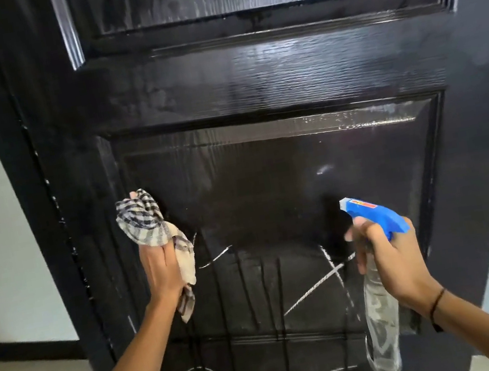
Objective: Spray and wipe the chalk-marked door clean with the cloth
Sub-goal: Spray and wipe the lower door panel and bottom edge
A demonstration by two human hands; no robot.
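While gripped, cloth (149, 222) above left hand (160, 272)

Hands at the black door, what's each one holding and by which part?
The left hand grips the bunched checked cloth around its middle. The right hand grips the clear spray bottle with blue trigger head at its neck, fingers at the trigger.

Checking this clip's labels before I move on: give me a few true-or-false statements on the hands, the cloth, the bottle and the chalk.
1. The left hand grips the checked cloth. True.
2. The right hand holds a spray bottle with a red head. False: the head is blue.
3. Chalk lines remain on the lower door panel. True.
4. The cloth is pressed flat over the chalk cross. False: it is bunched in the hand, left of the cross.
5. Drips run down the lower panel. True.
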